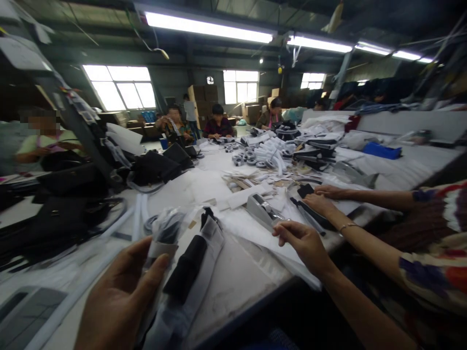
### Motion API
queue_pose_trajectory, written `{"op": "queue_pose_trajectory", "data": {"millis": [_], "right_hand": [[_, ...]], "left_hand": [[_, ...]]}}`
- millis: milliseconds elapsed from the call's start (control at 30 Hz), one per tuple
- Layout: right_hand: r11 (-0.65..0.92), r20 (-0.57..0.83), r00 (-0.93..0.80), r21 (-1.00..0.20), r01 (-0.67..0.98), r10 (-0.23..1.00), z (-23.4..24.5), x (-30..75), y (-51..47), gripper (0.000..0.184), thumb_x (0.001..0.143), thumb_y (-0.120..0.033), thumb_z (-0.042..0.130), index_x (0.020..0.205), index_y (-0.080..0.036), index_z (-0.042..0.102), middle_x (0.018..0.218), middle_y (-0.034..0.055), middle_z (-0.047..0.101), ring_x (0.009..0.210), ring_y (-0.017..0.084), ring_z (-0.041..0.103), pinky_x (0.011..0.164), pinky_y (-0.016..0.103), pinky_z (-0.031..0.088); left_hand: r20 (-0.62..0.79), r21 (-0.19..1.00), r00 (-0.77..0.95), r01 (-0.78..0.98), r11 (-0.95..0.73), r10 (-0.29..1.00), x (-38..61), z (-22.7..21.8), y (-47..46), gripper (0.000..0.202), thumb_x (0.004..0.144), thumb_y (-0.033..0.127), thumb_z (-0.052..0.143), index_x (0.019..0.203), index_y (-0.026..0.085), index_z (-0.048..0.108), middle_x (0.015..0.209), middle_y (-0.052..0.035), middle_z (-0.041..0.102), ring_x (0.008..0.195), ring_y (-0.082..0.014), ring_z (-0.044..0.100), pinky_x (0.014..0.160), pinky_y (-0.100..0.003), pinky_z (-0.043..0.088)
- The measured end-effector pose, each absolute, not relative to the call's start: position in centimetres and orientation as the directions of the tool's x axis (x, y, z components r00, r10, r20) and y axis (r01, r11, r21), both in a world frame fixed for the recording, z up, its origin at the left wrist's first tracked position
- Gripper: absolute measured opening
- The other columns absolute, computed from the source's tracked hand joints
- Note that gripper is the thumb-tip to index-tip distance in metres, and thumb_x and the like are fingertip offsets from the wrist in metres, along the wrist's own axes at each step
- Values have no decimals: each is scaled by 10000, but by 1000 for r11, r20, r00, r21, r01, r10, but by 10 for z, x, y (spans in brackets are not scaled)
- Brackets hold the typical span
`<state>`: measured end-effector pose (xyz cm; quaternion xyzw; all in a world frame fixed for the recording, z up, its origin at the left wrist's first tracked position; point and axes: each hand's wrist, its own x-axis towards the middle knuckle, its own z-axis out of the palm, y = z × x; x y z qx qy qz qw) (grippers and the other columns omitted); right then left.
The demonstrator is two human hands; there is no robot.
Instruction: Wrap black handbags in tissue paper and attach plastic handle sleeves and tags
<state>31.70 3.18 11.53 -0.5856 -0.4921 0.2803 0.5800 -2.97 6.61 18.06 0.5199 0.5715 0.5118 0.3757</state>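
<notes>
My left hand (122, 291) is closed around a bag strap (170, 233), dark and bundled in white and clear wrapping, with the thumb across a pale band. Alongside it, a black padded part (186, 270) of the bundle shows inside thin white sheeting; how the parts join is hidden. My right hand (304, 245) is at the front end of a grey tape dispenser (262, 209), thumb and fingertips pinched at its cutting edge. The tape between them is barely visible. Just beyond, a co-worker's hands (321, 201) are on a black strap piece (306, 192).
Black bags (156, 165) lie at the left, near white foam tubes (140, 214). Heaped wrapped straps (266, 150) cover the table's middle. A grey device (27, 311) sits at lower left, a blue tray (381, 150) at right. Several people sit around the table.
</notes>
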Motion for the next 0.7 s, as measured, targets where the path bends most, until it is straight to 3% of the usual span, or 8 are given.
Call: {"op": "queue_pose_trajectory", "data": {"millis": [133,233,300,500,700], "right_hand": [[357,354,45,-932,-60,934,157,250,33,143,891,-324,704,874,-187,743,769,34,734,607,113,657,653,231,552],[352,424,-190,-879,-320,886,177,209,40,104,907,-287,690,923,-202,749,815,36,743,621,105,674,638,216,555],[312,437,-274,-862,-400,856,185,188,47,123,897,-298,703,926,-189,753,814,44,742,628,107,679,628,213,555],[280,363,-262,-911,-304,895,187,158,65,225,847,-362,746,837,-137,745,746,53,725,586,109,652,592,213,527],[281,285,-112,-959,-44,952,188,153,61,301,830,-411,743,735,-126,724,638,34,695,513,101,610,507,190,483]], "left_hand": [[134,977,-108,181,-113,985,-23,180,65,653,691,561,797,1224,232,616,1228,-91,685,1170,-307,626,1073,-471,452],[192,957,-93,238,-165,977,-21,179,64,593,734,545,768,1208,220,621,1195,-89,696,1148,-292,636,1043,-442,474],[224,943,-103,274,-188,969,-19,179,63,569,744,547,757,1198,232,625,1186,-79,698,1144,-290,635,1032,-445,477],[271,910,-117,356,-214,955,-17,180,60,599,703,580,767,1171,225,648,1180,-85,699,1142,-322,630,983,-445,498],[310,885,-116,398,-241,944,-15,181,60,521,735,565,741,1139,244,668,1158,-55,710,1140,-299,630,985,-413,497]]}}
